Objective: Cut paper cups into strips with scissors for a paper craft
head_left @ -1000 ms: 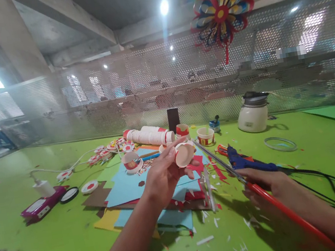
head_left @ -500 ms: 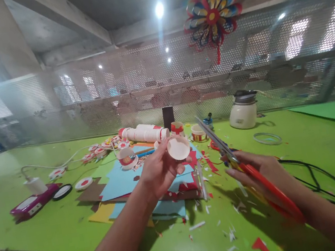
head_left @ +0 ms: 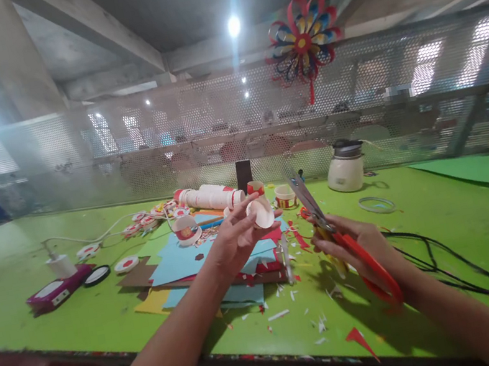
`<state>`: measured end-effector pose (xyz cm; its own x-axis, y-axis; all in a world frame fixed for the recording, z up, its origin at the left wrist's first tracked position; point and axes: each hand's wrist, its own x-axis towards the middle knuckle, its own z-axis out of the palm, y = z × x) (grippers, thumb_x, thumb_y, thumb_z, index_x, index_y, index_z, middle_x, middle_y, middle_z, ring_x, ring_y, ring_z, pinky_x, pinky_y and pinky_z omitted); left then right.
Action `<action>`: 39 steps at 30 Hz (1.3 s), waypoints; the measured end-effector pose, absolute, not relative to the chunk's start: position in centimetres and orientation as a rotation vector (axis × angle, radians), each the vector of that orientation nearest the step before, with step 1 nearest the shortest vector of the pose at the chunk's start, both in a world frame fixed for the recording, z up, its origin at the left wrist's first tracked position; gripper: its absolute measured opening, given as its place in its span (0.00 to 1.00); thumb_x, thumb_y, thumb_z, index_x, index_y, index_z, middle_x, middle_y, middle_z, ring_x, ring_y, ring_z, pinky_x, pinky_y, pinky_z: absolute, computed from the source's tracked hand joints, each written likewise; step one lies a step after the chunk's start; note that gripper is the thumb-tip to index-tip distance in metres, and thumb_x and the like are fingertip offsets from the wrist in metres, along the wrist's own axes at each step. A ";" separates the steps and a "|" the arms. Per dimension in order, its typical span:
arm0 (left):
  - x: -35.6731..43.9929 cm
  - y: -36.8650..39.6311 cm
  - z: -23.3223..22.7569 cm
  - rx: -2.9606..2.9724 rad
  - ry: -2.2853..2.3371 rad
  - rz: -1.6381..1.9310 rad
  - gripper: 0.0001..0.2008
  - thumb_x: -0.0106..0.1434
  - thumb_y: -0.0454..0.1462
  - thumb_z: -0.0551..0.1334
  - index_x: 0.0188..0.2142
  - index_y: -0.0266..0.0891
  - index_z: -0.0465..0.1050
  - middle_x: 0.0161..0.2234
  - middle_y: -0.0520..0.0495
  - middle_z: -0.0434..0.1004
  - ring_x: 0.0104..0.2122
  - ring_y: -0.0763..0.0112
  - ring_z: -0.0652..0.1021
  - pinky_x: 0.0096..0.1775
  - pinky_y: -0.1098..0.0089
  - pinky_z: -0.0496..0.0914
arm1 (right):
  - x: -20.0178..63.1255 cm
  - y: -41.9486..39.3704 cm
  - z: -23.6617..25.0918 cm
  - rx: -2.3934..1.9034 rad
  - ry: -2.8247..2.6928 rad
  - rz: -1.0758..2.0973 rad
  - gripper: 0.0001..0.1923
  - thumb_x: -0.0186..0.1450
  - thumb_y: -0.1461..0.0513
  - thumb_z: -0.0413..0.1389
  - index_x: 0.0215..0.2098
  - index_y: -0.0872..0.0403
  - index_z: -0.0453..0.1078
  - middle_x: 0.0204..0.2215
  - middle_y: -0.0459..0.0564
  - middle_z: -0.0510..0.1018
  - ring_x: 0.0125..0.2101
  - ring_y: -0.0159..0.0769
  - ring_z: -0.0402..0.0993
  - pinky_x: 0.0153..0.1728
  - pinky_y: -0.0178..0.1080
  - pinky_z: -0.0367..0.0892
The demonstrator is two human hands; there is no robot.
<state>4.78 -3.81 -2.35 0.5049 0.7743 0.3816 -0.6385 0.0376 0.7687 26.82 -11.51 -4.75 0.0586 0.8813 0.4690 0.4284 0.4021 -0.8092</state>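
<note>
My left hand [head_left: 232, 243] is raised over the paper stack, fingers closed round a small white paper cup piece [head_left: 261, 215]. Its round face is tilted toward me, and its far side is hidden. On the right, my right hand [head_left: 362, 239] grips a pair of scissors [head_left: 367, 267] with red handles. The blades point up and away, to the right of the cup piece and apart from it. Beneath my left hand lie blue, brown and yellow paper sheets [head_left: 171, 264]. A white and red paper cup [head_left: 187, 231] stands on them to the left.
Behind lies a long row of nested cups [head_left: 209, 198], near another short cup [head_left: 285, 197]. Paper scraps [head_left: 321, 324] litter the green table [head_left: 302, 349]. A white kettle [head_left: 345, 171], a tape ring [head_left: 376, 205], a black cable [head_left: 443, 264] and a purple power strip [head_left: 59, 290] are around.
My left hand has turned the cup piece, with its fingers more spread behind it. The scissors have shifted left and stand steeper. The view has swung slightly to the right.
</note>
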 end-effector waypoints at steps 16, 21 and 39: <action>6.2 -4.9 -2.7 1.284 0.253 1.253 0.20 0.52 0.38 0.71 0.45 0.40 0.75 0.44 0.42 0.79 0.44 0.63 0.77 0.45 0.64 0.70 | 21.1 -9.9 -0.8 -1.020 -1.288 0.904 0.20 0.54 0.49 0.64 0.38 0.54 0.74 0.24 0.46 0.78 0.24 0.36 0.74 0.29 0.40 0.71; 6.2 -4.8 -2.8 1.362 0.286 1.377 0.20 0.52 0.36 0.71 0.46 0.43 0.75 0.47 0.45 0.79 0.46 0.66 0.76 0.47 0.67 0.69 | 19.6 -8.7 -1.7 -0.941 -1.197 1.031 0.18 0.54 0.50 0.63 0.37 0.53 0.74 0.24 0.45 0.78 0.24 0.35 0.74 0.28 0.39 0.70; 5.6 -4.6 -2.6 1.206 0.227 1.058 0.25 0.62 0.52 0.59 0.49 0.35 0.73 0.49 0.36 0.75 0.47 0.59 0.75 0.44 0.64 0.70 | 22.0 -9.3 -1.3 -0.983 -1.383 0.594 0.21 0.52 0.59 0.65 0.44 0.56 0.74 0.30 0.47 0.78 0.30 0.36 0.73 0.35 0.40 0.70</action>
